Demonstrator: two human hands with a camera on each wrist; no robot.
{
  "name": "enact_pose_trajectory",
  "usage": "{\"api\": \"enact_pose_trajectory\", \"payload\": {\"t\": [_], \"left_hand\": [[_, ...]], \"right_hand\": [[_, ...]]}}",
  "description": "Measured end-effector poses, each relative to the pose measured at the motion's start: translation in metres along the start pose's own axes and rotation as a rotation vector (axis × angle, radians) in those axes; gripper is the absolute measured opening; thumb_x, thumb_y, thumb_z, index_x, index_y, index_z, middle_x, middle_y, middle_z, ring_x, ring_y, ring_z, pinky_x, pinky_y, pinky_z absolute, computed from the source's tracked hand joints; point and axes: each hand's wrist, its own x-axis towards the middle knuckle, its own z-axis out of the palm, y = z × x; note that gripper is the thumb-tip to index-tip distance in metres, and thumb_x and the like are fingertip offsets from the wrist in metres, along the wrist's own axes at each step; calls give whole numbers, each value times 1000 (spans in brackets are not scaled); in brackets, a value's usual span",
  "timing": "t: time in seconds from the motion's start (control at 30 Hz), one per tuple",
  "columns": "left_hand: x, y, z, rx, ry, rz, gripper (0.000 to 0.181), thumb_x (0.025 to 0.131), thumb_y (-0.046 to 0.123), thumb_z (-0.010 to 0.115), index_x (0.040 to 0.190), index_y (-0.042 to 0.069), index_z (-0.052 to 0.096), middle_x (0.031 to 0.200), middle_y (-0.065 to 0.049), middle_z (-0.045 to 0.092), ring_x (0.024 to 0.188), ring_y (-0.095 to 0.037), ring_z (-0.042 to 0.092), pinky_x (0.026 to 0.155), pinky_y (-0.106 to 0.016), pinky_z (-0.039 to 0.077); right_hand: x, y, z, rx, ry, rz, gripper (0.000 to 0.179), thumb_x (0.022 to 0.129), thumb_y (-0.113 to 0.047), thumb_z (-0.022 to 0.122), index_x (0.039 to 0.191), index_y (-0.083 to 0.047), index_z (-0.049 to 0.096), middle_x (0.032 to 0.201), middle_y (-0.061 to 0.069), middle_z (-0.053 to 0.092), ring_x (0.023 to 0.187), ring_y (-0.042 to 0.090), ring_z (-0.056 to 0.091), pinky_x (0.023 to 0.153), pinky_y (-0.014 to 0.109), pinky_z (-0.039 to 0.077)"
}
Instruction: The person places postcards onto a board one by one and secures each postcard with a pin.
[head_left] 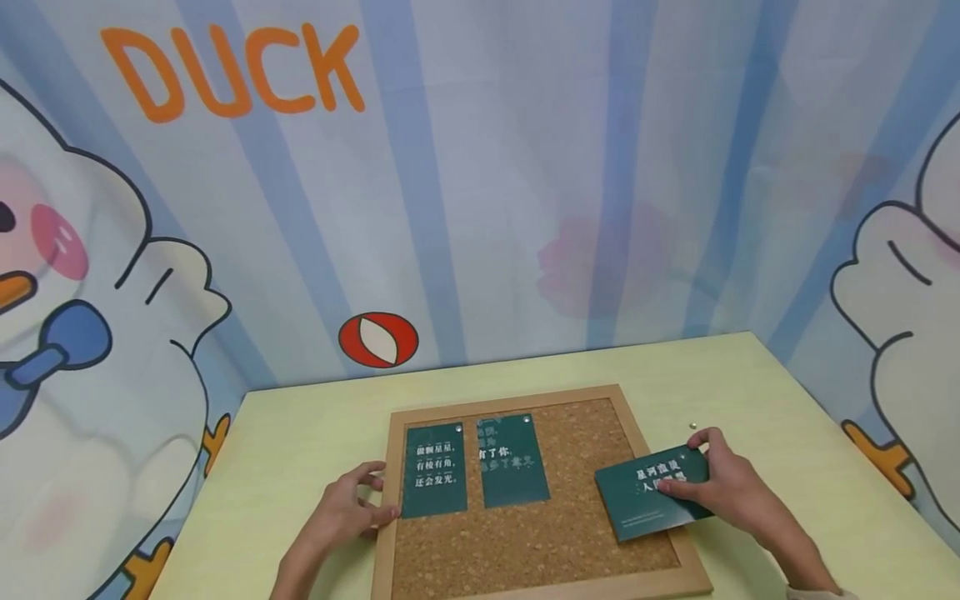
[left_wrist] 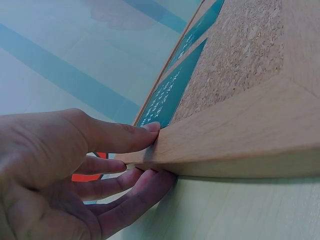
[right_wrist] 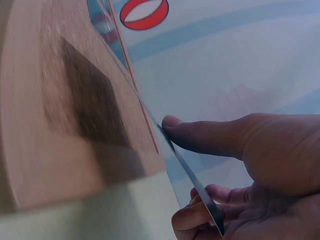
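Observation:
A cork board (head_left: 517,550) with a wooden frame lies on the table. My left hand (head_left: 347,510) grips its left edge, thumb on top of the frame and fingers against the side, as the left wrist view shows. Two green cards with white writing, a left card (head_left: 435,492) and a right card (head_left: 517,487), are on the upper part of the cork, each with a small pin at its top right corner. Over the board's right side, my right hand (head_left: 738,492) holds a third green card (head_left: 637,508), thumb on its face and fingers behind. In the right wrist view this card (right_wrist: 187,167) appears edge-on, raised above the cork.
A small shiny pin (head_left: 693,426) lies on the pale yellow table (head_left: 315,408), right of the board. Behind the table hangs a striped blue-and-white backdrop (head_left: 495,167) with duck drawings and a red ball print (head_left: 397,329).

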Motion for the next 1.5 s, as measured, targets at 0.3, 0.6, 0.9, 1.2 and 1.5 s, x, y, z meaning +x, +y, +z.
{"api": "enact_pose_trajectory", "payload": {"t": [0.3, 0.6, 0.9, 1.2, 1.5], "left_hand": [[0, 0, 1, -9, -2, 10, 76, 81, 0, 87, 147, -2, 49, 122, -19, 60, 79, -21, 68, 64, -39, 60], [1, 0, 1, -12, -7, 21, 75, 82, 0, 86, 147, -2, 50, 122, -19, 59, 80, -21, 67, 64, -39, 60], [0, 0, 1, -12, -5, 22, 76, 82, 0, 86, 148, -2, 49, 123, -19, 59, 79, -21, 68, 63, -39, 60], [-1, 0, 1, -13, 3, 34, 76, 81, 0, 87, 148, -3, 49, 121, -19, 59, 78, -21, 68, 63, -39, 60], [-2, 0, 1, 0, 10, 11, 75, 81, 0, 86, 147, -3, 50, 121, -19, 58, 78, -21, 68, 63, -39, 60]], "right_hand": [[-6, -26, 36, 33, 8, 4, 86, 81, -48, 88, 128, -1, 35, 121, 29, 60, 103, 36, 58, 86, 49, 49], [-11, -41, 65, 32, 22, 14, 84, 80, -41, 91, 129, -1, 36, 124, 28, 58, 107, 37, 55, 94, 55, 47], [-15, -45, 80, -42, 16, 29, 86, 79, -41, 91, 131, 4, 39, 124, 27, 59, 105, 34, 58, 95, 57, 48], [-17, -48, 89, -239, 0, 11, 91, 78, -52, 88, 138, 3, 46, 120, 21, 62, 105, 33, 62, 95, 58, 51], [-23, -51, 92, -378, 30, -33, 82, 81, -56, 84, 137, -3, 54, 111, 22, 57, 88, 31, 60, 84, 56, 56]]}}
